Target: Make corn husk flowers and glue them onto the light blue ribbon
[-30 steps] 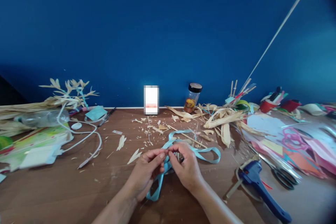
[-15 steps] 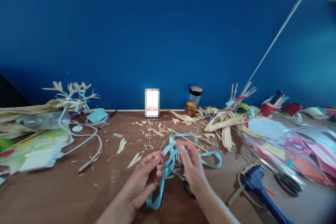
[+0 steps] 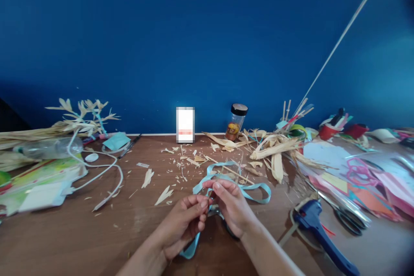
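Note:
My left hand (image 3: pixel 187 221) is closed in a pinch, holding a thin stem (image 3: pixel 210 194) near its fingertips. Close against it, my right hand (image 3: pixel 232 207) pinches a light-blue ribbon (image 3: pixel 263 193) near the stem. The ribbon loops out over the table behind and right of my hands, and another loop hangs below my left hand. Partly hidden under my right hand lie scissors (image 3: pixel 230 230) with dark handles. My fingers cover the exact spot where ribbon and stem meet.
Dried husk scraps (image 3: pixel 164 195) litter the brown table (image 3: pixel 97 241). A blue glue gun (image 3: pixel 323 228) and black-handled scissors (image 3: pixel 351 221) lie to the right. A black-lidded jar (image 3: pixel 236 121) and a lit, blurred screen (image 3: pixel 185 124) stand by the blue partition. White cable (image 3: pixel 119 181) lies left.
My hands have come together, the left moving slightly right. The ribbon stretch between them is now mostly covered by my fingers. The view has shifted slightly.

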Demonstrator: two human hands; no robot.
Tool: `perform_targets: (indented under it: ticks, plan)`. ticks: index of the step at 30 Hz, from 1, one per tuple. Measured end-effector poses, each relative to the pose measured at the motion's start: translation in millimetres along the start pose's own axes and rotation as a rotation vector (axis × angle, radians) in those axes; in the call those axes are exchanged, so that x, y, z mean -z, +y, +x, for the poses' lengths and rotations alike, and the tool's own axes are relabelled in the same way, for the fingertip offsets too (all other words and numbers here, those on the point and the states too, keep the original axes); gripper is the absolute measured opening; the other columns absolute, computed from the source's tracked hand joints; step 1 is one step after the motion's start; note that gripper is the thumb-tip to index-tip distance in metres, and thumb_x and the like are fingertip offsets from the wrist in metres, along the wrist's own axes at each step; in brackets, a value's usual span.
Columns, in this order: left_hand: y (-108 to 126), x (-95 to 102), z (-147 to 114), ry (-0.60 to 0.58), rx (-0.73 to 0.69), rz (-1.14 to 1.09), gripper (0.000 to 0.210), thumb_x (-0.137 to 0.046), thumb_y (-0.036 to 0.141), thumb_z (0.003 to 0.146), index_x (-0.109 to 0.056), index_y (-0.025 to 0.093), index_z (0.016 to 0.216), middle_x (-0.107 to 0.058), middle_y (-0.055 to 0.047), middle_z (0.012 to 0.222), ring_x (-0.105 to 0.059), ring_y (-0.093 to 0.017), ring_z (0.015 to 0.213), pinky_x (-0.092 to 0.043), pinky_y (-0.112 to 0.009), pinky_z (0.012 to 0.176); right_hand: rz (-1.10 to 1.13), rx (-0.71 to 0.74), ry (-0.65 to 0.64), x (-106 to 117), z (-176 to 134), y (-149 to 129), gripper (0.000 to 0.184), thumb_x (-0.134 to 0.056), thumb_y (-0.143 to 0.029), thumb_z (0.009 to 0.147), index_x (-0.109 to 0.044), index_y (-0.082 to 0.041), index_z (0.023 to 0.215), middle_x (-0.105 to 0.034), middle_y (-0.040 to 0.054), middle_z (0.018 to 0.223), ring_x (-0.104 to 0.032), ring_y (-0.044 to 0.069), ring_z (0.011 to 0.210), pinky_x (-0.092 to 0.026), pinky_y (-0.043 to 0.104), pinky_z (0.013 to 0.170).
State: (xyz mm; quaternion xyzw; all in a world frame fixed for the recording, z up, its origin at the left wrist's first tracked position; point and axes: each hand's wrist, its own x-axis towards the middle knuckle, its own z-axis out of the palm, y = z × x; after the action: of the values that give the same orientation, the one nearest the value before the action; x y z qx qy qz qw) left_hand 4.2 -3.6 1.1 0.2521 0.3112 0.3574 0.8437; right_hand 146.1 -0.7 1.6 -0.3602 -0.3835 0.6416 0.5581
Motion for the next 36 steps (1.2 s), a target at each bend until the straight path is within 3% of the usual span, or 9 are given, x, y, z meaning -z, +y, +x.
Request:
perform_targets:
  ticks: [6,12,20,26,36]
  plan:
    - [0.3,-0.3,-0.8,0.006,0.044,0.060,0.020,-0.069,0.024,0.066,-0.066,0.008,0.078,-0.049,0.002,0.056,-0.041,-0.001,0.042,-0.037,-0.011,0.041,0.025,-0.002,0.044,1.5,1.6,-0.3,0.009,-0.067,-0.026,0.071,-0.068,-0.018,0.067,-0.066,0.0016,0.075,-0.052,0.010,0.058,-0.041,0.024,0.059]
    - [1.0,-2.4,-2.7,-0.002,0.031,0.125,0.021,-0.071,0.028,0.064,-0.065,0.008,0.069,-0.049,0.002,0.053,-0.038,-0.001,0.040,-0.033,-0.011,0.038,0.077,0.020,0.069,-1.2,1.6,-4.3,0.016,-0.072,-0.023,0.064,-0.061,-0.017,0.054,-0.064,0.0007,0.066,-0.054,0.013,0.068,-0.039,0.025,0.066]
    - [-3.3,-0.3,-2.5,-0.040,-0.002,0.184,0.017,-0.069,0.027,0.066,-0.061,0.011,0.067,-0.061,-0.003,0.067,-0.045,-0.002,0.043,-0.037,-0.014,0.039,0.132,0.059,0.036,2.7,2.6,-1.2,0.021,-0.070,-0.020,0.067,-0.054,-0.018,0.053,-0.056,-0.0026,0.058,-0.051,0.013,0.069,-0.036,0.025,0.067]
    - [-4.7,-3.1,-0.1,0.061,0.000,0.226,0.022,-0.073,0.027,0.059,-0.059,0.011,0.063,-0.060,0.000,0.053,-0.043,-0.002,0.035,-0.031,-0.013,0.037,0.150,0.046,0.030,2.6,2.7,-0.5,0.024,-0.069,-0.022,0.068,-0.051,-0.018,0.053,-0.054,-0.0030,0.055,-0.050,0.013,0.068,-0.034,0.024,0.062]
    - [-6.4,-4.8,-4.0,0.099,-0.095,0.263,0.028,-0.077,0.024,0.050,-0.053,0.014,0.057,-0.053,0.005,0.045,-0.040,-0.002,0.035,-0.026,-0.015,0.038,0.198,0.079,0.015,-0.9,1.3,-4.8,0.024,-0.070,-0.023,0.068,-0.051,-0.019,0.054,-0.054,-0.0026,0.057,-0.050,0.013,0.070,-0.035,0.024,0.064]
